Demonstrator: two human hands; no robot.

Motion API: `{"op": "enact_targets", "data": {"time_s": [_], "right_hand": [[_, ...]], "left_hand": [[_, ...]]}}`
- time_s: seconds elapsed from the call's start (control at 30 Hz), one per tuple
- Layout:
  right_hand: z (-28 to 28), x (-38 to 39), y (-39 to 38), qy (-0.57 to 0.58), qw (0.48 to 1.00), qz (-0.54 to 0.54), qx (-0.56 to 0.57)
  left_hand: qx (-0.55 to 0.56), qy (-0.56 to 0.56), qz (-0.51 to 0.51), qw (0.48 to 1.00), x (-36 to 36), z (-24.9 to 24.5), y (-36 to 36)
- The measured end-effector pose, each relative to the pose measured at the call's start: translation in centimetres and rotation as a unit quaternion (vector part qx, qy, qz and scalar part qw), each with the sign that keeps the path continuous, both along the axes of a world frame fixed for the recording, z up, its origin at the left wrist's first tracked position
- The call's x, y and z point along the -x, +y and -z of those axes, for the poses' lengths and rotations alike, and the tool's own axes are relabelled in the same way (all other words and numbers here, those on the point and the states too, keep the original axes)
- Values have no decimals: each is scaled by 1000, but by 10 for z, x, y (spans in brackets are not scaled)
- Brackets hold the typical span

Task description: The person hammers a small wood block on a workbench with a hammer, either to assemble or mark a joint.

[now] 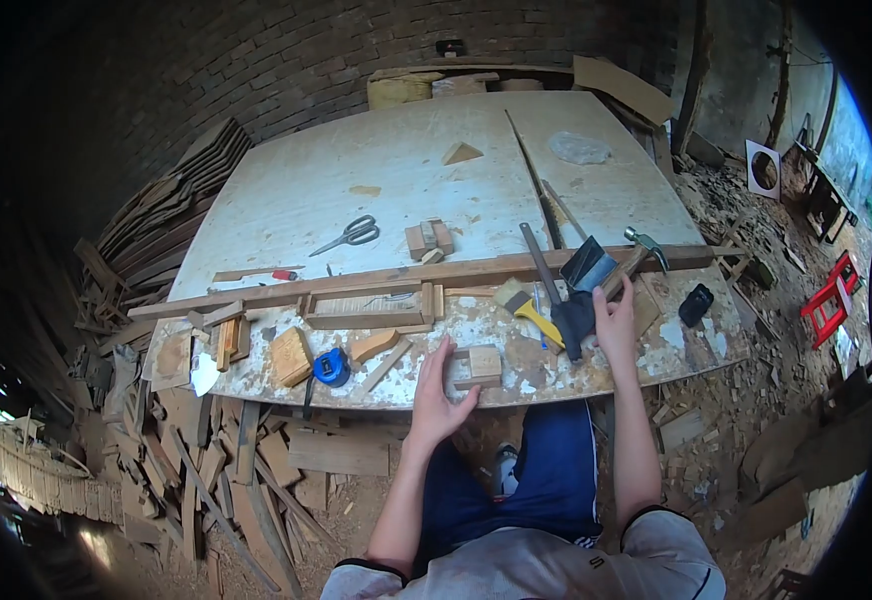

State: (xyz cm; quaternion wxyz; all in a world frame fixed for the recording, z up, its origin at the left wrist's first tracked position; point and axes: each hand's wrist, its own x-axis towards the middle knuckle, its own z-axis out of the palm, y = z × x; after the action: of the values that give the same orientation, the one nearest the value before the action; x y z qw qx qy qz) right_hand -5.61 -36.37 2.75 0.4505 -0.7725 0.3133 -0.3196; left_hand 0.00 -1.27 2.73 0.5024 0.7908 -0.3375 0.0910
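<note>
My left hand (440, 396) is at the table's front edge, fingers stretched and thumb apart, beside a small open wooden box (487, 366). The fingertips are right at the box's left side. My right hand (615, 328) has its thumb and fingers on either side of the lower end of a claw hammer's (634, 259) wooden handle. The hammer's metal head points away to the right, over a long wooden beam. Close to this hand lie a black-headed mallet (577, 318), a dark flat blade (588, 264) and a yellow-handled brush (533, 315).
Along the table (356, 180) lie scissors (352, 233), wood blocks (428, 239), a wooden frame (366, 305) and a blue tape measure (331, 367). The long beam (376, 278) crosses the tabletop. A black object (696, 304) sits at the right. Scrap wood (246, 480) covers the floor.
</note>
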Motion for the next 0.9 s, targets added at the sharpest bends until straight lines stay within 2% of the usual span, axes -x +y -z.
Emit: {"op": "enact_targets", "data": {"time_s": [0.03, 0.13, 0.17, 0.37, 0.47, 0.5, 0.6, 0.77, 0.9], "right_hand": [[-11, 1, 6, -26, 997, -1, -77], [-4, -4, 6, -95, 984, 15, -152], [4, -5, -1, -101, 985, 2, -139], [-7, -16, 0, -175, 950, 13, -256], [43, -24, -39, -228, 937, -30, -263], [17, -14, -25, -234, 926, -12, -294], [-8, 4, -26, -250, 885, -31, -393], [-10, 17, -52, -198, 925, -60, -319], [-54, 37, -23, -231, 945, -77, -219]], "left_hand": [[0, 3, -5, 1000, 0, 0, -1], [-10, 3, -17, 1000, 2, -1, -3], [-10, 3, -22, 1000, 3, 0, -3], [-14, 12, -35, 999, 4, 0, -4], [-23, 10, -50, 998, 7, 0, -6], [-22, 8, -51, 998, 7, 0, -7], [-24, 7, -49, 999, 7, 0, -6], [-18, 2, -48, 999, 7, 2, -6], [-16, -12, -57, 998, 5, 2, -8]]}}
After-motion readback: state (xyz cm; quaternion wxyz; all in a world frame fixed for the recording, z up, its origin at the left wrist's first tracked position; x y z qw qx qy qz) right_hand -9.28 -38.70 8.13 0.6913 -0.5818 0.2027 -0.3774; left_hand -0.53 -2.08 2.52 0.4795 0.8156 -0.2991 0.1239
